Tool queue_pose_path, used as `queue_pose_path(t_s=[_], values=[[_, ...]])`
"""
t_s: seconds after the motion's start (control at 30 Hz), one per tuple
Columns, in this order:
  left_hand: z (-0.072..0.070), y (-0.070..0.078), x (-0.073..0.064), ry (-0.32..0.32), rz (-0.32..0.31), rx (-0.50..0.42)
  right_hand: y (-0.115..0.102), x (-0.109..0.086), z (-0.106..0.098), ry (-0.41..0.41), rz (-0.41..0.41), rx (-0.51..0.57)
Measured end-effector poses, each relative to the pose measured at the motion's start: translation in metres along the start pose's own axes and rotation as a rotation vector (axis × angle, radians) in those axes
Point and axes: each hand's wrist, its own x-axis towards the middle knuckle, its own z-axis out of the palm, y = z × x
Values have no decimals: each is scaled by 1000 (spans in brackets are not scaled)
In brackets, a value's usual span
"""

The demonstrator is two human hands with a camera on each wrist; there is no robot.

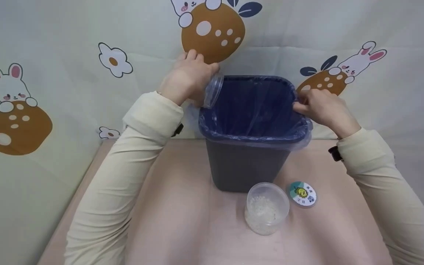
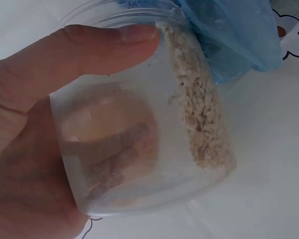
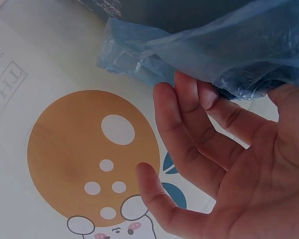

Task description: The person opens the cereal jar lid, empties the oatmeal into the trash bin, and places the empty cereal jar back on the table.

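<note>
Pink table (image 1: 175,213), bin (image 1: 247,165) | left hand (image 1: 188,79), bin's ten o'clock, fingers round tilted jar (image 2: 164,124), flakes (image 2: 199,109) inside | right hand (image 1: 324,106), three o'clock, fingers pinching liner (image 1: 252,106) | tub (image 1: 267,209), six; lid (image 1: 303,194), five

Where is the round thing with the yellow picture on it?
In the head view, the round thing lies on the pink table, just right of the standing clear tub and near the grey bin.
</note>
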Motion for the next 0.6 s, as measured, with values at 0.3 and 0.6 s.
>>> queue_pose_path(t_s=[0.3, 0.6], values=[[0, 0, 0, -3, 0, 15, 0, 0, 0, -7, 0, -4], [0, 2, 0, 6, 1, 28, 0, 1, -1, -10, 5, -7]])
